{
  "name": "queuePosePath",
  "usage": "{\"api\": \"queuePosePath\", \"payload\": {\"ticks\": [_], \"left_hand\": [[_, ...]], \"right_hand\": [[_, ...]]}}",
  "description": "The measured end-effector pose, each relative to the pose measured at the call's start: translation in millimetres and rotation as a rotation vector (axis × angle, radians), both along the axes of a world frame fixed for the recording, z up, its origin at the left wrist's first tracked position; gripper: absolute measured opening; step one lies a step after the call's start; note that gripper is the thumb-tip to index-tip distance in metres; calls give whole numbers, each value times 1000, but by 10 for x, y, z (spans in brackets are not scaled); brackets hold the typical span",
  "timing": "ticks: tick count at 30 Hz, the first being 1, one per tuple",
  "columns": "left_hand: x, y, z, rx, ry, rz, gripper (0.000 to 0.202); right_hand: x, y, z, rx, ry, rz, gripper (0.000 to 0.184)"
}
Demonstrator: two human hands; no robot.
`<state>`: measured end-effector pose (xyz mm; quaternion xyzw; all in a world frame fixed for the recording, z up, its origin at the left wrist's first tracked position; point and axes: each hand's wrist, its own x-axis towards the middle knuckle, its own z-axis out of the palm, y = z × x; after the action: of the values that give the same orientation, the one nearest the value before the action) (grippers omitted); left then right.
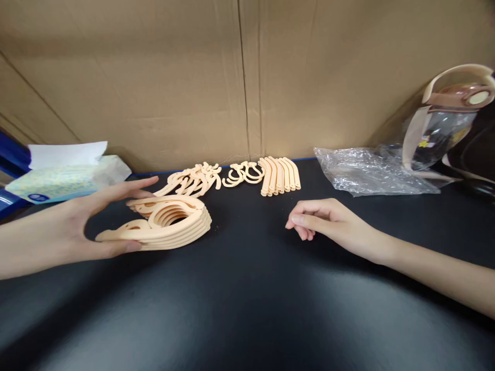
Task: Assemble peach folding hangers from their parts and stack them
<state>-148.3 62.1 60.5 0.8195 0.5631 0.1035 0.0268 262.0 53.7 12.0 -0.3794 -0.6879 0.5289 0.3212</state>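
Note:
A stack of several flat peach-coloured plastic pieces lies on the black table. My left hand cups the stack's left end, thumb against the near edge and fingers stretched over the far edge, so it holds the stack loosely. My right hand rests on the table to the right of the stack, apart from it, with fingers curled loosely and nothing in them. Behind lie a row of hooked peach parts, some peach rings and a row of curved peach bars.
A tissue pack sits at the far left. Crumpled clear plastic bags and a bottle with a peach handle stand at the far right. A cardboard wall closes off the back of the table.

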Motion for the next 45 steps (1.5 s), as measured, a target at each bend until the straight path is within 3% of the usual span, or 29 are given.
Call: {"api": "queuePosePath", "payload": {"ticks": [6, 10, 13, 15, 17, 20, 23, 28, 30, 36, 45], "left_hand": [[-15, -11, -24, 18, -15, -12, 101], [41, -35, 54, 107, -26, -95, 90], [283, -134, 130, 155, -27, -102, 71], [523, -257, 119, 280, -82, -109, 53], [762, -411, 40, 334, -101, -307, 41], [1016, -614, -148, 291, -30, -460, 40], [1107, -683, -300, 217, 53, -579, 45], [1081, -583, -356, 144, 149, -617, 51], [1058, -555, -346, 121, 155, -603, 51], [1016, -555, -337, 86, 146, -591, 50], [1038, -542, -325, 74, 130, -586, 49]], "right_hand": [[-9, 4, 1, -5, 5, -1, 24], [-9, -4, 14, -13, 2, -5, 24], [-7, -3, 18, -20, 12, -10, 23], [-5, -5, 16, -19, 21, -13, 23], [-6, -7, 17, -17, 18, -18, 24], [-11, 0, 36, 16, -19, -33, 27], [8, 37, 77, 178, -149, -108, 31], [134, 175, 71, 847, -662, -282, 29], [183, 240, 17, 975, -835, -266, 38], [217, 343, -99, 1009, -1098, -256, 41], [221, 302, -56, 1064, -1195, -364, 35]]}}
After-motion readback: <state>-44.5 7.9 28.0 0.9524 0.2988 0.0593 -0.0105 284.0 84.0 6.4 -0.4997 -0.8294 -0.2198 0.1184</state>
